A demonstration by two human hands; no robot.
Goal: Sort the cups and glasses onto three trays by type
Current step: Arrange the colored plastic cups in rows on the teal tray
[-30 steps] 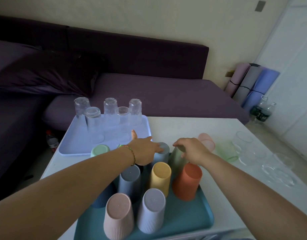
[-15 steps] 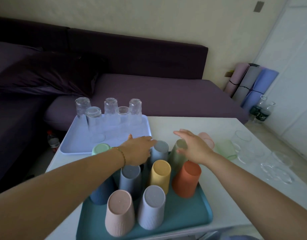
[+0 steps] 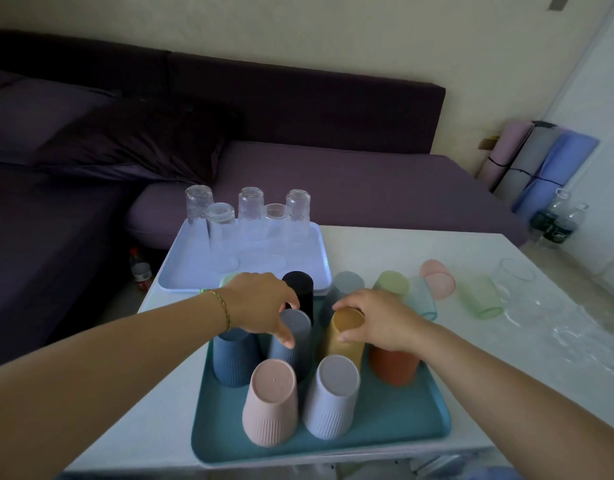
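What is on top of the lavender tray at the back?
Five clear glasses stand upside down on the lavender tray. Its near edge is partly hidden by the left hand and a black cup.

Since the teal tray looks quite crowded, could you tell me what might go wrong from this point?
1. The upside-down cups on the teal tray stand packed close; the left hand on the grey-blue cup and the right hand on the yellow cup could knock over neighbours such as the black cup.
2. The tray sits near the table's front edge, so a pull toward the person might slide it off.
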